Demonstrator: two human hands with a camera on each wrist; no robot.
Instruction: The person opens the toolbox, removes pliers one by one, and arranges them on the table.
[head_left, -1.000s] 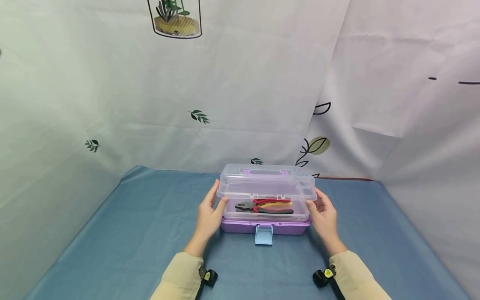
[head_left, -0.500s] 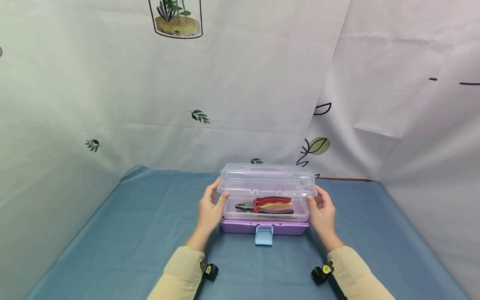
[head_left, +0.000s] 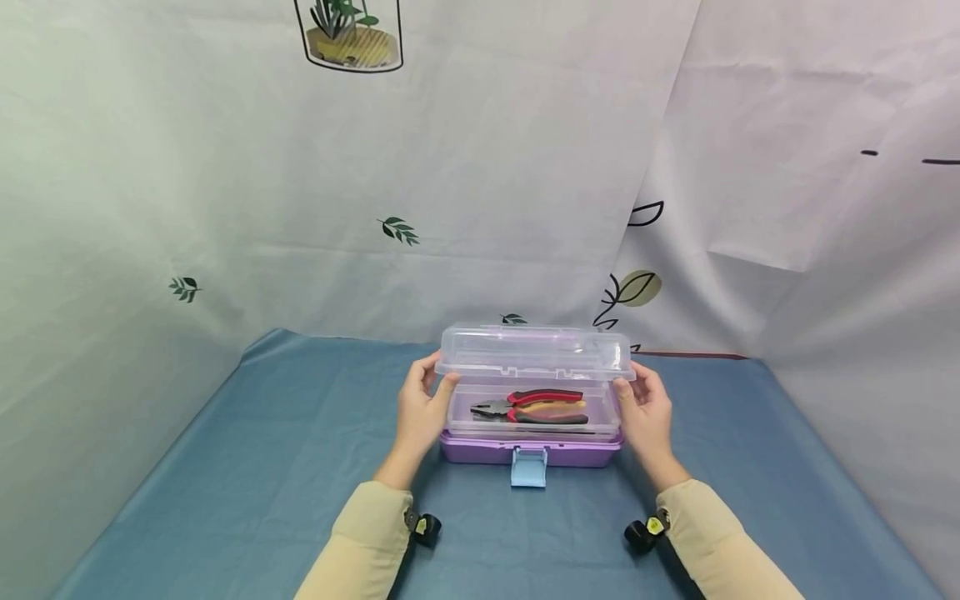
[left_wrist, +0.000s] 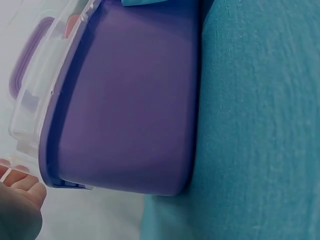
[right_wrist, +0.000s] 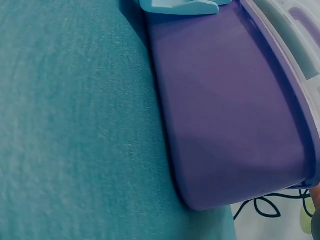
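A purple toolbox [head_left: 480, 452] stands on the table, its clear lid [head_left: 536, 354] tilted up at the back. My left hand [head_left: 422, 410] grips the lid's left end between thumb and fingers. At the opposite end my right hand [head_left: 647, 419] holds the lid the same way. Inside, on a clear tray [head_left: 459, 421], lie pliers [head_left: 547, 397] with red and black handles, and a yellow-orange handled thing [head_left: 555, 407] shows between those handles. The light blue latch [head_left: 528, 469] hangs down at the front. In the left wrist view, fingertips [left_wrist: 31, 189] show beside the lid.
A blue cloth [head_left: 300, 467] covers the table. Pale fabric walls [head_left: 480, 167] with printed leaves enclose the back and both sides. Black wrist cameras [head_left: 427, 529] hang below the beige sleeves [head_left: 360, 537].
Both hands have raised the lid's front edge and tipped it further back, so more of the pliers shows. The purple base has stayed in place.
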